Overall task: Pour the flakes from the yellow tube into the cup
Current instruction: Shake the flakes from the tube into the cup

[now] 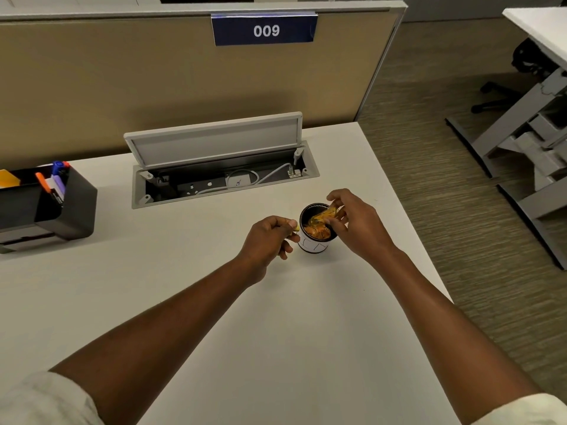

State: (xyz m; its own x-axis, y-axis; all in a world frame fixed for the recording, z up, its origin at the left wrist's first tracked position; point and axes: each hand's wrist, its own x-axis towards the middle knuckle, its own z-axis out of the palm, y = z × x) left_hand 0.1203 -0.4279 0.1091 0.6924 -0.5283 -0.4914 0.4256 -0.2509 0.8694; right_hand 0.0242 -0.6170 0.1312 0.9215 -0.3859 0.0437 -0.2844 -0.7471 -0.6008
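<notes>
A small cup [313,246], white outside and dark inside, stands upright on the white desk [214,302]. Orange flakes [317,231] lie inside it. My right hand [356,222] holds a clear yellow tube [325,216] tilted mouth-down over the cup's rim, with flakes showing inside the tube. My left hand [270,237] sits just left of the cup, fingers closed on a small yellow piece [296,229] that looks like the tube's cap. Most of that piece is hidden by the fingers.
An open cable hatch [224,173] with its lid up lies behind the cup. A black organiser [61,207] with markers stands at the far left. The desk's right edge [408,222] runs close to my right hand, with carpet floor beyond. A partition [153,72] bounds the back.
</notes>
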